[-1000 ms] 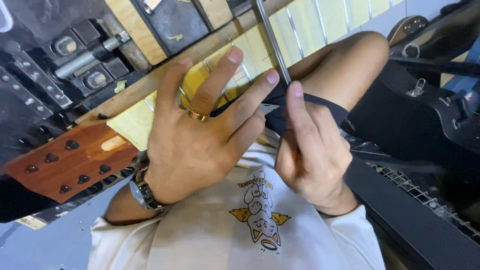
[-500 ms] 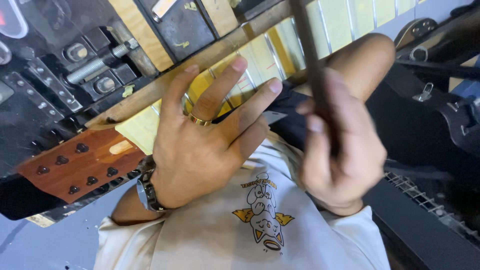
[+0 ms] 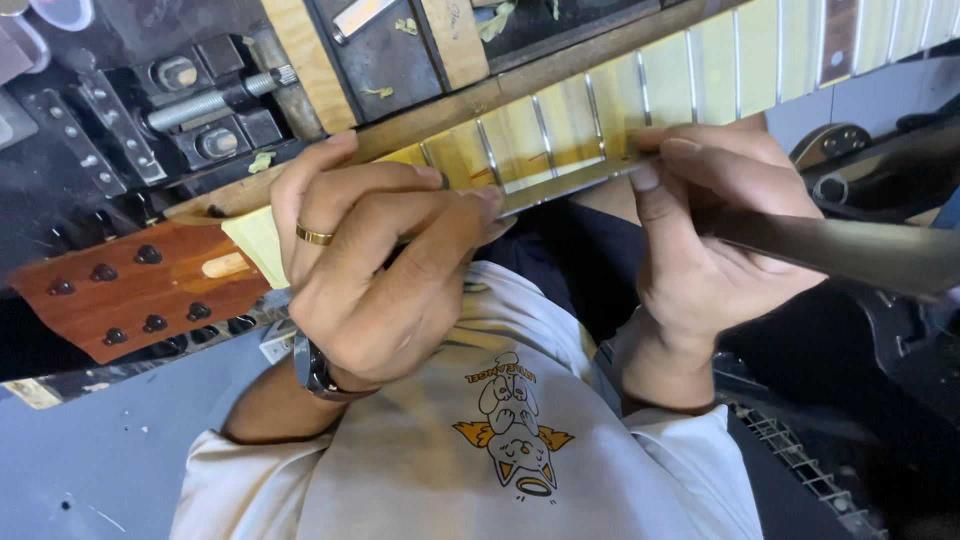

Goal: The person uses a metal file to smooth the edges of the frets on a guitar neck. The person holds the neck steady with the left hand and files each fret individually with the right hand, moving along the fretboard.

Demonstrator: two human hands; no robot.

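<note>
I hold a flat metal file [image 3: 570, 182] against the near edge of the guitar neck [image 3: 700, 60], over its taped frets. My left hand [image 3: 370, 270] pinches one end, my right hand [image 3: 710, 240] grips the other. The reddish headstock [image 3: 120, 285] lies beside the workbench vise [image 3: 200, 110].

Fretboard [image 3: 620, 110] masked yellow, frets silver; headstock [image 3: 120, 290] reddish-brown, black pegs; ring [image 3: 314, 236] gold; shirt [image 3: 500, 470] white, yellow-orange print.
</note>
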